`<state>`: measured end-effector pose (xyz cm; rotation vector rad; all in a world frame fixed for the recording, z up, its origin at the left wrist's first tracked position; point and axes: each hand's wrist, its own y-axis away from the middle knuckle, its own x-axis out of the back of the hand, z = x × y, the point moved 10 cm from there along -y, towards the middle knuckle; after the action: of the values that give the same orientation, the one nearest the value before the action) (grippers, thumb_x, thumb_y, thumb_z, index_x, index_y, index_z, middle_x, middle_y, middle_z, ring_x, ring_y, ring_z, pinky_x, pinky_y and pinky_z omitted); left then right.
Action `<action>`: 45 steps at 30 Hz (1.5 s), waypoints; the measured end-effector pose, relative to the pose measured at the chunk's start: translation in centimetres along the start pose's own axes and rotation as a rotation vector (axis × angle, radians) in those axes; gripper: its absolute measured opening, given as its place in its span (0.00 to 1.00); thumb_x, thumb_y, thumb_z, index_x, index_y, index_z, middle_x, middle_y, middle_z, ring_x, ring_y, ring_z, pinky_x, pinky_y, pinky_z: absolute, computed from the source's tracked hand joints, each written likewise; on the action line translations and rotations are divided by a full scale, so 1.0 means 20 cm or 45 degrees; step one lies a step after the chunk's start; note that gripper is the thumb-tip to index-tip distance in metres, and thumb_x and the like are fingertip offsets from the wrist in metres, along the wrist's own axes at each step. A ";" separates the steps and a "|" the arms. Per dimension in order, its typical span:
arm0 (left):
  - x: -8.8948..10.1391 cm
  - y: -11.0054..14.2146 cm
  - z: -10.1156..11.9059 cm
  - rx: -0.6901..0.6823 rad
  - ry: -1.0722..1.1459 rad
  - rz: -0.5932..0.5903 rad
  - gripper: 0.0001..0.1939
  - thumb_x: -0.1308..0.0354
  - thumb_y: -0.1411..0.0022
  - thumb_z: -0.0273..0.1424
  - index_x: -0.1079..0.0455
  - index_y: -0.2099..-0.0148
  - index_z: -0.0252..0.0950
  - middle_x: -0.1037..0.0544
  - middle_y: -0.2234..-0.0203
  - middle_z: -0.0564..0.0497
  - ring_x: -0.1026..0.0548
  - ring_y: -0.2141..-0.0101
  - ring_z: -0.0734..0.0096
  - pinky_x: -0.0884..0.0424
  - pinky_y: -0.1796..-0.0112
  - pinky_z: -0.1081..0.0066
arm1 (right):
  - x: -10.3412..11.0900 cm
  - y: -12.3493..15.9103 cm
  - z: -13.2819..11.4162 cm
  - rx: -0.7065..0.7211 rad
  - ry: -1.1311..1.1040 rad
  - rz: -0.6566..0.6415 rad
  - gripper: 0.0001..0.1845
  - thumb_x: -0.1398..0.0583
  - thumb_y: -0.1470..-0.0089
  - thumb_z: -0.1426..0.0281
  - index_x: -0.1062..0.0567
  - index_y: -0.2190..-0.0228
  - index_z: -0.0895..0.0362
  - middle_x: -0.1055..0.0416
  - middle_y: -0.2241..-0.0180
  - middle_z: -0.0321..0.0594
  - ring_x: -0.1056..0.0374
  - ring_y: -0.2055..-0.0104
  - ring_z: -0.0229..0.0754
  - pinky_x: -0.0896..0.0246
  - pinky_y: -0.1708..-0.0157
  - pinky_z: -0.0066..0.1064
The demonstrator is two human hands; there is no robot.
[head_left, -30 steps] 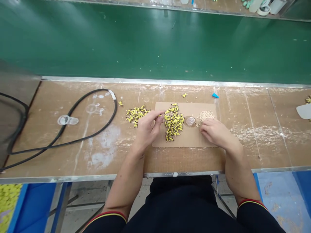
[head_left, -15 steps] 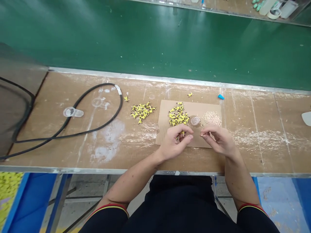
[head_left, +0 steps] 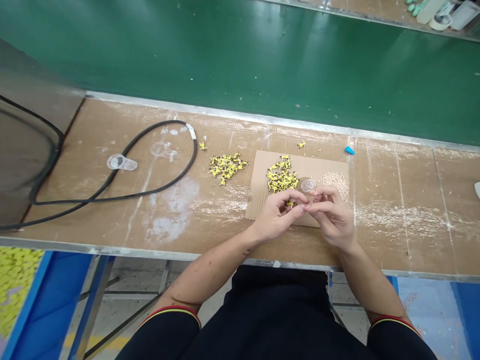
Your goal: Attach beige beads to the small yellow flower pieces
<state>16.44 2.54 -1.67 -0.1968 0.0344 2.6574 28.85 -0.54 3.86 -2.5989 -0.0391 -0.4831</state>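
My left hand (head_left: pixel 278 214) and my right hand (head_left: pixel 333 216) meet fingertip to fingertip over the near part of a cardboard sheet (head_left: pixel 257 192). Both are closed in a pinch. Whatever lies between the fingertips is too small to make out. Just beyond my left hand lies a pile of small yellow and black pieces (head_left: pixel 281 176). A small clear round dish (head_left: pixel 307 185) sits right behind the fingertips. Beyond my right hand, tiny pale beige pieces (head_left: pixel 335 183) are spread on the cardboard, partly covered by the hand.
Left of the cardboard is a second pile of yellow and black pieces (head_left: pixel 227 167). A blue cap-like piece (head_left: pixel 349 150) lies behind on the right. A thick black cable (head_left: pixel 165 190) loops across the left, near a clear plastic scoop-like piece (head_left: pixel 122 162). A green surface (head_left: pixel 240 60) runs behind.
My two hands have come together; the right hand moved left until its fingertips met the left's. The whole view has shifted and tilted slightly.
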 end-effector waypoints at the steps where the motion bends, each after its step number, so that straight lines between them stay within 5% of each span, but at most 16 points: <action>1: -0.01 0.00 0.01 -0.015 0.013 -0.016 0.21 0.37 0.35 0.51 0.25 0.60 0.36 0.22 0.68 0.48 0.30 0.72 0.72 0.35 0.71 0.71 | 0.00 0.01 0.01 -0.028 -0.033 0.003 0.10 0.38 0.34 0.70 0.17 0.62 0.45 0.26 0.57 0.42 0.26 0.54 0.45 0.27 0.60 0.41; 9: -0.03 0.02 0.02 -0.037 0.044 -0.100 0.20 0.40 0.32 0.49 0.28 0.63 0.35 0.30 0.74 0.54 0.39 0.76 0.76 0.42 0.74 0.73 | -0.01 0.00 0.03 -0.058 -0.195 -0.003 0.12 0.34 0.39 0.72 0.15 0.59 0.42 0.27 0.64 0.38 0.28 0.62 0.42 0.28 0.64 0.37; 18: -0.04 0.00 0.00 0.050 0.075 -0.101 0.18 0.40 0.32 0.46 0.33 0.65 0.36 0.35 0.75 0.56 0.42 0.75 0.77 0.45 0.72 0.72 | 0.00 -0.01 -0.02 0.028 0.014 0.043 0.10 0.34 0.40 0.76 0.18 0.62 0.48 0.29 0.69 0.35 0.32 0.68 0.39 0.36 0.71 0.32; 24: 0.08 -0.04 -0.01 0.037 0.380 0.116 0.14 0.39 0.36 0.40 0.35 0.54 0.39 0.36 0.74 0.59 0.38 0.77 0.77 0.41 0.74 0.73 | 0.13 -0.04 0.13 -0.146 0.262 0.092 0.05 0.34 0.39 0.72 0.17 0.64 0.50 0.26 0.68 0.37 0.33 0.69 0.39 0.38 0.71 0.32; 30: 0.25 -0.06 -0.03 0.018 0.414 0.405 0.09 0.41 0.40 0.30 0.34 0.57 0.39 0.29 0.73 0.57 0.31 0.73 0.77 0.34 0.71 0.75 | 0.20 -0.07 0.31 -0.303 0.450 0.071 0.04 0.34 0.42 0.69 0.17 0.68 0.52 0.25 0.72 0.36 0.34 0.73 0.39 0.37 0.70 0.34; 38: 0.23 -0.05 0.02 -0.035 0.215 0.352 0.09 0.37 0.34 0.30 0.24 0.51 0.37 0.17 0.60 0.47 0.18 0.60 0.70 0.22 0.56 0.69 | 0.15 -0.06 0.32 -0.287 0.576 -0.041 0.06 0.35 0.41 0.68 0.16 0.68 0.52 0.24 0.72 0.38 0.28 0.69 0.43 0.35 0.66 0.37; 45: 0.24 -0.04 0.03 -0.057 0.202 0.388 0.09 0.36 0.35 0.27 0.22 0.52 0.38 0.18 0.63 0.51 0.20 0.66 0.75 0.22 0.60 0.73 | 0.14 -0.06 0.32 -0.296 0.609 -0.083 0.06 0.35 0.40 0.67 0.16 0.67 0.51 0.23 0.71 0.38 0.29 0.69 0.43 0.35 0.66 0.36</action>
<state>12.48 5.40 -1.67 -0.4499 0.0607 2.9407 33.33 3.39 0.22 -2.6350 0.0994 -1.1806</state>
